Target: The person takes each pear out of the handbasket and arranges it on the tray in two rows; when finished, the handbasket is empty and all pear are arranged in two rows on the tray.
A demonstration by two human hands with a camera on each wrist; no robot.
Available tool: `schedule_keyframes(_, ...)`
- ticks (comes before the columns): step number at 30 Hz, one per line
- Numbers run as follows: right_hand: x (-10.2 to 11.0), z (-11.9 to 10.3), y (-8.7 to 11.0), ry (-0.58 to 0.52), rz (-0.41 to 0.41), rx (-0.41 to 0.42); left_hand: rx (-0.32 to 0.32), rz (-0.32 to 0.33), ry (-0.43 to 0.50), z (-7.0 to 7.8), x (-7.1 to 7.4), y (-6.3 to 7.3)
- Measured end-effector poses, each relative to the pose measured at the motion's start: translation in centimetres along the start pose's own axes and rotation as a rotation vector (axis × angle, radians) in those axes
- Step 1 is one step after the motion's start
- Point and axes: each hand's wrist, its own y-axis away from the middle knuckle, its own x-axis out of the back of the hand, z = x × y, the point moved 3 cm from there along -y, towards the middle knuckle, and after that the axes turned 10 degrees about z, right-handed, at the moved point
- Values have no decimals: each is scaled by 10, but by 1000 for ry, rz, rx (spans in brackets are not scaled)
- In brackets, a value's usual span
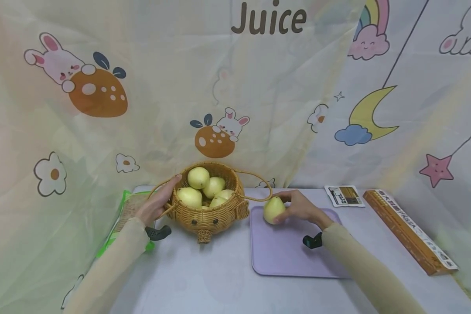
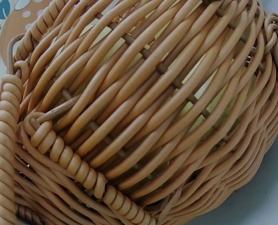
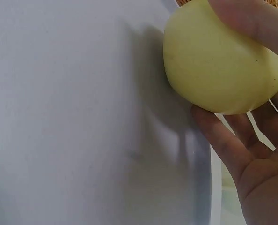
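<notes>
1 pale yellow-green pear [image 1: 274, 210] is in the right hand [image 1: 298, 206], whose fingers and thumb pinch it around its sides, spread just to its width. It is over the back left part of 1 purple tray [image 1: 290, 261]; whether it touches the tray I cannot tell. Left of the tray stands 1 wicker basket [image 1: 209, 220] with an animal face and 2 loop handles, holding at least 4 pears [image 1: 198, 177], some partly hidden. The left hand [image 1: 157, 204] touches the basket's left side; how far its fingers curl I cannot tell. Beyond, on the table [image 1: 200, 279], lie 1 green-edged packet [image 1: 122, 205] at left, and 1 small flat pack [image 1: 344, 196] and 1 long box [image 1: 410, 231] at right.
</notes>
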Motion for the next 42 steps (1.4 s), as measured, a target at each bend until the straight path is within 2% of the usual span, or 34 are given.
schedule_keyframes(8, -8, -7, -2, -37, 2, 27, -12, -5, 0, 3, 0, 1)
schedule_keyframes(13, -13, -9, -2, -54, -5, 33, 17, -9, -9, 0, 0, 2)
schedule_keyframes(20, -20, -11, -5, -63, -35, 28, 42, -14, 30, -2, -2, 2)
schedule_keyframes(28, -27, -13, -7, -61, -55, 29, 31, -7, 19, 0, -1, 0)
schedule_keyframes(33, -29, -14, -6, -54, -60, 48, 20, 20, 14, 1, -1, 1)
schedule_keyframes(39, -33, -13, -4, -97, -91, 42, -23, 33, -22, 2, -1, 0)
schedule_keyframes(42, -34, -14, -3, -103, -95, 47, -24, 27, -19, 2, -2, -1)
